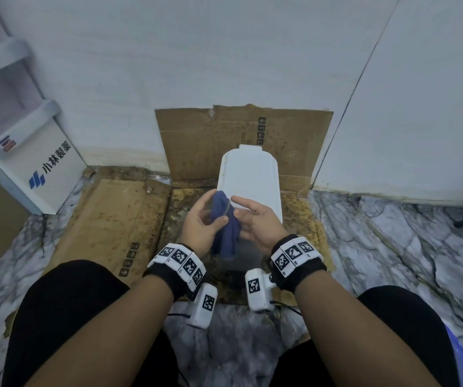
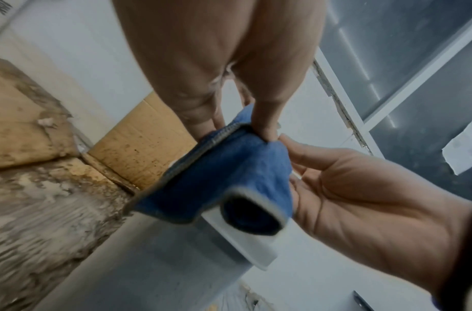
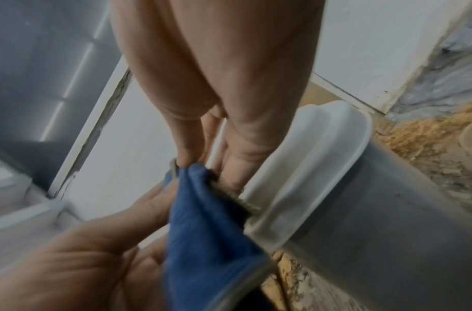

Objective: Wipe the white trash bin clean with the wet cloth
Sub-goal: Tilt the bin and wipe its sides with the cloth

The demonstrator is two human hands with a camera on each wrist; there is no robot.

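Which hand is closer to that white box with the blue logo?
Left. The left hand, gripping the blue cloth, is right of the white box; the right hand lies farther right, beyond the cloth.

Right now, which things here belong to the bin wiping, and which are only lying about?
For the job: blue cloth, white trash bin, left hand and right hand, both holding the cloth.
Lying about: stained cardboard sheets, white box with blue logo, white shelf.

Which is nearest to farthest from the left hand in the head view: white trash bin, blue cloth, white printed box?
1. blue cloth, gripped in the left hand
2. white trash bin, just ahead
3. white printed box, far left
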